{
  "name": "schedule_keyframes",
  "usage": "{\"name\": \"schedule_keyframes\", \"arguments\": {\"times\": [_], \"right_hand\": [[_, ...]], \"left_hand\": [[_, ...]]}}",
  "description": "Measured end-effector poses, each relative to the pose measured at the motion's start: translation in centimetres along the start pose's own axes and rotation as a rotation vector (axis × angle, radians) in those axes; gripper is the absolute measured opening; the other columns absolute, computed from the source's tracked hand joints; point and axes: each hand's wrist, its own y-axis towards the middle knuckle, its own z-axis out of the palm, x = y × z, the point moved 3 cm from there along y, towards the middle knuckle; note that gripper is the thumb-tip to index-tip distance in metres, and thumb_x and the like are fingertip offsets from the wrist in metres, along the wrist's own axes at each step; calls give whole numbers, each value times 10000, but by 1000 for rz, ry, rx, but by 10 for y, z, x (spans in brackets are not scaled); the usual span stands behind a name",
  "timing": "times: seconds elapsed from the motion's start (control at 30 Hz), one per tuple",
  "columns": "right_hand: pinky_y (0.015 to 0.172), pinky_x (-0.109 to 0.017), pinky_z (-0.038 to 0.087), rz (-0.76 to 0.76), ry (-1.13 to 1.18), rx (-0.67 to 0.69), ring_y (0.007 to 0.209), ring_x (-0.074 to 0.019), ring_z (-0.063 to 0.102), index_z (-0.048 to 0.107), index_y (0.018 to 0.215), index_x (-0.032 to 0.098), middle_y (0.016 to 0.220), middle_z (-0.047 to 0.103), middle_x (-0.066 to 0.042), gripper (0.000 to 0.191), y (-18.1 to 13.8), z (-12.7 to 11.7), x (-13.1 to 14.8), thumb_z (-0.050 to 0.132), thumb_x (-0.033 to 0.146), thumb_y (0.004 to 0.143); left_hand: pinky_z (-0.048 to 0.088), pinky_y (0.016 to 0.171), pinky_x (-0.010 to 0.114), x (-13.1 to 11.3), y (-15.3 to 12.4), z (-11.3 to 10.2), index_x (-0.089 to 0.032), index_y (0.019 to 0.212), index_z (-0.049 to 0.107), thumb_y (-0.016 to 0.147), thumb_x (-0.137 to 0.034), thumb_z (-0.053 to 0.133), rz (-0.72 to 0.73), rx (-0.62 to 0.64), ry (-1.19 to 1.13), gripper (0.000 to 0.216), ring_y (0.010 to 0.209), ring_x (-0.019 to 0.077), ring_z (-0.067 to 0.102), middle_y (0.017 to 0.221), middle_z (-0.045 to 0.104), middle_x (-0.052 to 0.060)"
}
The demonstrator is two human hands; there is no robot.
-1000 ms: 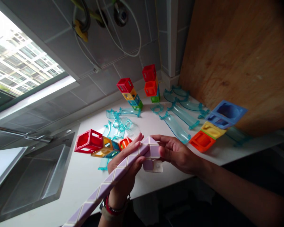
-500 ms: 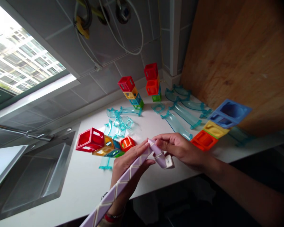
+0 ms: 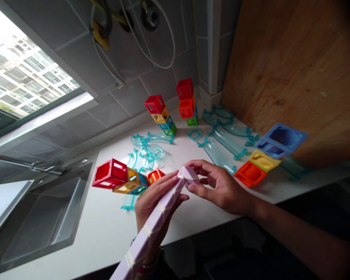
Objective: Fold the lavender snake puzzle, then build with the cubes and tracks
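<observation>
A long lilac snake puzzle point(image 3: 151, 229) with pale seams runs from the bottom edge up between my hands, and its far end bends over to the right. My left hand point(image 3: 148, 200) is closed round its straight length, fingers along one side and thumb on the other. At the bent tip, my right hand point(image 3: 226, 190) curls its fingers over the top with the thumb below. Part of the bent end is hidden by these fingers. Just beyond my left hand lies an orange cube point(image 3: 155, 176), partly covered by that hand.
Block towers stand around: one red-topped at left point(image 3: 111, 174), two at the back point(image 3: 154, 104) point(image 3: 185, 88), and one blue-topped at right point(image 3: 281, 140). Clear teal track pieces point(image 3: 227, 142) lie across the white counter point(image 3: 105, 233). A sink point(image 3: 72, 217) is at left, a wooden board point(image 3: 291, 77) at right.
The puzzle's end section has turned: its white end face, hanging down at right before, no longer shows. My right fingers have shifted to the bend, and the straight length has rolled slightly.
</observation>
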Motion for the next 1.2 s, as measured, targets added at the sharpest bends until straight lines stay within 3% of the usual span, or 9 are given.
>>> {"name": "schedule_keyframes", "arguments": {"times": [0.17,0.37,0.5,0.67,0.77,0.93,1.0,1.1,1.2], "right_hand": [[942,-325,530,-112,-56,-111,1110,-188,643,599,1259,301,1165,653,-26,367,-1,-1,5,736,233,925],[840,-298,534,-27,168,38,988,-168,674,563,1262,280,1133,685,-33,434,0,-1,1,796,285,897],[653,-204,491,25,365,132,786,-104,641,577,1251,253,995,693,-5,402,1,-4,0,792,292,913],[753,-234,553,-8,396,115,919,-137,705,619,1169,254,1045,734,-14,394,2,1,0,850,220,850],[885,-307,579,-109,251,22,1055,-180,724,642,1114,257,1205,732,-46,408,-1,8,0,881,162,798],[839,-290,591,-524,-241,-136,1198,-211,680,626,1226,271,1359,679,-100,485,-12,15,5,859,143,820],[945,-354,585,-649,-404,-143,1201,-212,684,615,1242,263,1366,674,-109,454,-16,17,5,811,111,861],[1170,-524,439,-772,-632,-157,1293,-245,639,630,1205,241,1365,677,-109,358,-21,19,4,707,44,916],[1227,-594,342,-840,-836,-173,1410,-281,534,650,1188,252,1410,665,-82,333,-25,20,4,650,34,936]], "left_hand": [[692,646,286,6,-8,4,-260,1222,775,773,-227,892,-114,-3,-214,465,799,256,810,1145,803,93],[646,941,375,-14,-6,6,-204,1075,790,786,-160,869,200,-130,60,302,1075,275,764,1152,796,93],[635,924,363,-17,-4,5,-185,1040,776,785,-126,861,285,-110,77,275,1004,248,778,1093,807,85],[638,835,355,-13,-7,7,-176,974,772,785,-126,853,326,-148,95,211,930,251,783,1033,814,78],[621,733,283,-10,-8,8,-180,883,755,801,-159,841,289,-194,143,121,830,207,778,1013,815,61],[614,763,266,-5,-12,7,-183,928,751,826,-215,828,178,-231,233,132,867,208,781,1021,820,61],[601,744,254,-4,-14,6,-188,942,760,844,-220,812,156,-238,250,116,822,187,770,981,819,47],[581,703,251,-5,-15,7,-189,926,766,896,-263,763,98,-245,221,80,746,166,739,892,800,28],[562,657,251,-4,-16,8,-180,870,749,927,-332,731,-2,-238,154,163,703,165,712,804,764,17]]}}
